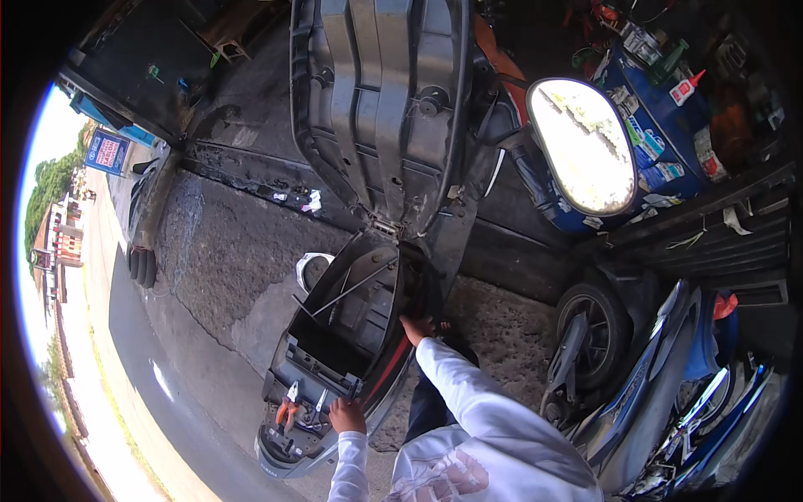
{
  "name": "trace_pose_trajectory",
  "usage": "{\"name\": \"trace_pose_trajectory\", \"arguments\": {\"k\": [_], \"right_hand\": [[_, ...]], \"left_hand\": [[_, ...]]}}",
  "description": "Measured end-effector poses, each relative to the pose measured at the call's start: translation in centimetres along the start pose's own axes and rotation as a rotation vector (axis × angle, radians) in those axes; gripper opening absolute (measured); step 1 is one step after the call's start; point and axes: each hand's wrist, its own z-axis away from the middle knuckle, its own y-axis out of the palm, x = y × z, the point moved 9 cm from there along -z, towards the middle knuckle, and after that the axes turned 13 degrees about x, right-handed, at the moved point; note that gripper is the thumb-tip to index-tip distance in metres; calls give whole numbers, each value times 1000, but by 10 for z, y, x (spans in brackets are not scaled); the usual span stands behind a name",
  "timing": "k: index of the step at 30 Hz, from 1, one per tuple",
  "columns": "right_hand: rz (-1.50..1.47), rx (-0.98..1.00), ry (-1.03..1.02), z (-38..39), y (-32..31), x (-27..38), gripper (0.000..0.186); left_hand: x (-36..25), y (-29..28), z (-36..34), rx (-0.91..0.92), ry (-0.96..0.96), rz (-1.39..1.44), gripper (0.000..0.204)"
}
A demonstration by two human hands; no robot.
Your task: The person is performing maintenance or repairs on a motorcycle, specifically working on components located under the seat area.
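Observation:
A scooter's under-seat compartment [364,314] lies open in front of me, its seat [381,100] tipped up and showing the ribbed underside. My right hand [418,329] is at the compartment's right edge, closed over the top of the side panel [389,364]; some fingers are hidden. Nearer me, my left hand [347,415] has its fingers curled in at the right side of the scooter's tail [293,456]. What it grips, if anything, I cannot make out. Orange-handled pliers [287,412] and a metal wrench [321,402] lie on the tail beside it.
A long thin rod [355,284] lies across the compartment. A mirror [583,146] reaches in from the upper right, before a blue drum [661,125] with bottles on it. A wheel [594,335] and scooter body panels [644,393] stand at the right. Pavement [201,251] stretches left.

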Motion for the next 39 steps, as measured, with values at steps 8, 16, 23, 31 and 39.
{"name": "trace_pose_trajectory", "arguments": {"k": [8,16,23,31,39], "right_hand": [[-173,149,-305,-49,-4,7,87],[-63,307,-242,-124,17,23,83],[174,420,-306,-118,6,52,77],[-160,633,-73,-99,1,18,54],[-95,681,-156,-96,4,25,43]], "left_hand": [[-6,0,5,25,84,-17,21],[-12,-8,3,40,108,19,18],[-15,-18,5,18,109,217,18],[-26,-24,12,13,153,176,17],[-33,-25,19,35,271,102,20]]}}
